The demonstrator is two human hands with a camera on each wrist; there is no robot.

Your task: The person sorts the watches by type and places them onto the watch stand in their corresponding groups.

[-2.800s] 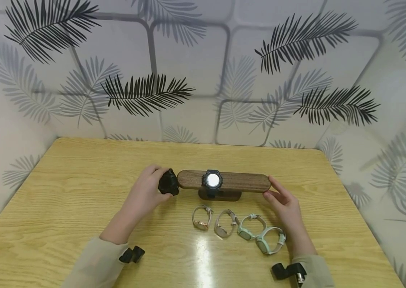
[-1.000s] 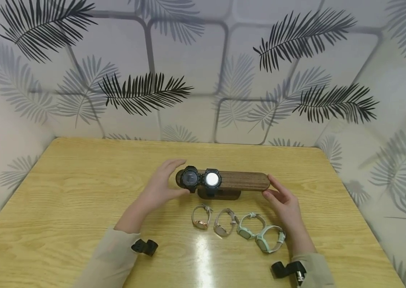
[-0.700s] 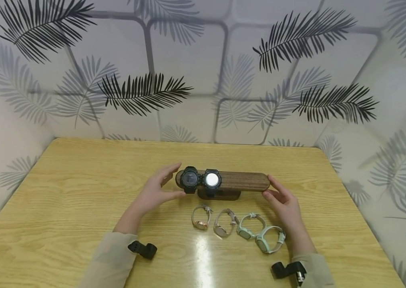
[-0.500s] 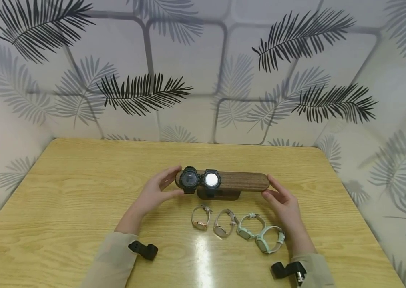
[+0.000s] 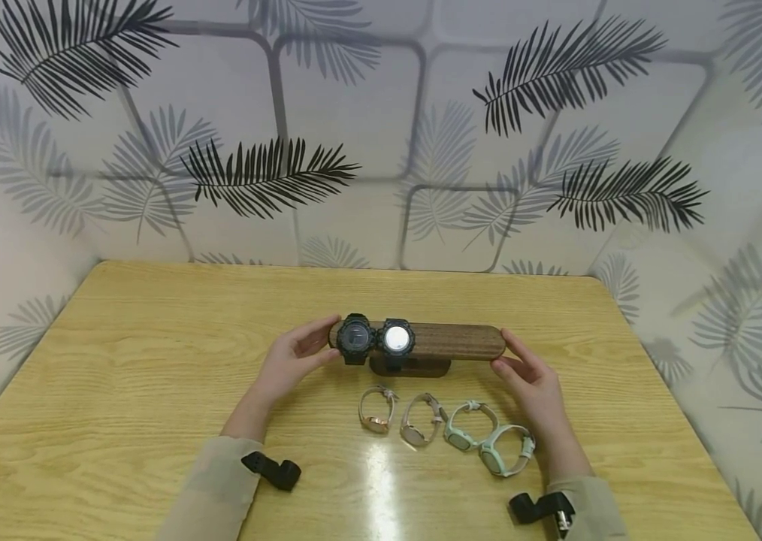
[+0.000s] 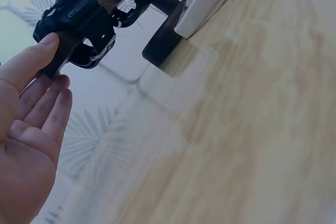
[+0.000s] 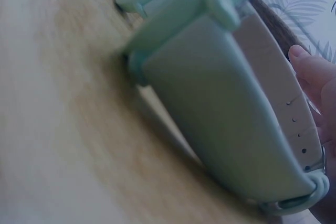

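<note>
A dark wooden watch stand (image 5: 455, 342) with a long rounded bar stands near the table's middle. Two black watches hang on it side by side: one (image 5: 356, 338) at the left end, and one with a glaring face (image 5: 397, 338) beside it. My left hand (image 5: 289, 362) pinches the bar's left end; in the left wrist view its thumb (image 6: 44, 48) lies against the bar just beside the black watch (image 6: 79, 17). At the bar's other end my right hand (image 5: 536, 383) grips with thumb and fingers. In the right wrist view a mint-green watch (image 7: 210, 103) hides much of that hand.
In front of the stand lie buckled watches in a row: one with a rose-gold case (image 5: 376, 424), a pale beige one (image 5: 415, 433), and two mint-green ones (image 5: 460, 439) (image 5: 492, 460). The wooden table (image 5: 117, 391) meets a leaf-patterned wall covering (image 5: 354, 248) behind.
The left hand carried a black watch onto the bar's left end and let go of it. It then drew back left and took hold of the bar's end. The right hand stayed in place.
</note>
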